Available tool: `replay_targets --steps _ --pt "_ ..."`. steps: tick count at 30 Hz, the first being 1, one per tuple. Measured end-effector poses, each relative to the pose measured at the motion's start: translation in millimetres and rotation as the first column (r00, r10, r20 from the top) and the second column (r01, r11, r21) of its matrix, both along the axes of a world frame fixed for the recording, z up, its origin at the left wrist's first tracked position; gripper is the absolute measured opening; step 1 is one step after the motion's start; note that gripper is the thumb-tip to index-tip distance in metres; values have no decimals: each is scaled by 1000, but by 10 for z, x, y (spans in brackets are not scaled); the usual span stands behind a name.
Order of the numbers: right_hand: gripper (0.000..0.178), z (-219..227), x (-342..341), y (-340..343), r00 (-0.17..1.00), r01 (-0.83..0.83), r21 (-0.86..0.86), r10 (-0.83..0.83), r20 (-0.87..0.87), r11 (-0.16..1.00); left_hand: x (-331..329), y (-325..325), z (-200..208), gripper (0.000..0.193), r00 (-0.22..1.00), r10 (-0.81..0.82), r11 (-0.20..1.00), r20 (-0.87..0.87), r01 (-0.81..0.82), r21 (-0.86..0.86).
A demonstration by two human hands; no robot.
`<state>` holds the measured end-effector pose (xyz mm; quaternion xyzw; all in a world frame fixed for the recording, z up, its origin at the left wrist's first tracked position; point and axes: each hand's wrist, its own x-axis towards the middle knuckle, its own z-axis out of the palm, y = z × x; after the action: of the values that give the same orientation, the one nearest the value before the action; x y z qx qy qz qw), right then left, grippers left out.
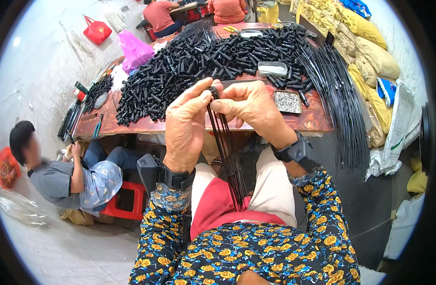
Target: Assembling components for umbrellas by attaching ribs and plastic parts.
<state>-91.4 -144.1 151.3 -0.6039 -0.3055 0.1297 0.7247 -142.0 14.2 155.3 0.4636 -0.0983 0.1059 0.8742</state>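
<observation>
Above my lap, both hands meet at the top of a bundle of thin black rods (227, 156) that look like umbrella ribs. The rods hang from a small black round piece (213, 93) and reach down to the red cloth (213, 204) on my lap. My left hand (184, 126) grips this piece between thumb and fingers. From the other side my right hand (256, 107) pinches at the same spot, its fingertips closed; whatever small part they hold is hidden. On the table beyond lies a large heap of black tubular parts (194, 59).
On the table (317, 114), a tin of small metal bits (287, 101), a clear plastic box (272, 69) and long black rods (339, 109) lie to the right. A person (61, 175) sits at left on a red stool (127, 199). Yellow sacks (365, 52) line the right wall.
</observation>
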Motion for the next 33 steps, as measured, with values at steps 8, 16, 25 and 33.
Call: replay_targets --steps 8,16,25,33 --pt "18 47 -65 -46 965 209 -73 -193 177 975 -43 -72 -109 34 996 91 993 21 -92 67" --pt "19 -46 104 -152 976 140 -113 -118 181 984 113 -62 -294 15 993 116 978 -34 -108 177" --pt "18 79 73 -268 982 24 -130 1 189 991 179 -100 -174 12 999 54 958 2 -53 281" --pt "20 -13 173 -333 983 -56 -142 79 166 988 261 -15 -142 9 1000 -6 923 -2 6 386"
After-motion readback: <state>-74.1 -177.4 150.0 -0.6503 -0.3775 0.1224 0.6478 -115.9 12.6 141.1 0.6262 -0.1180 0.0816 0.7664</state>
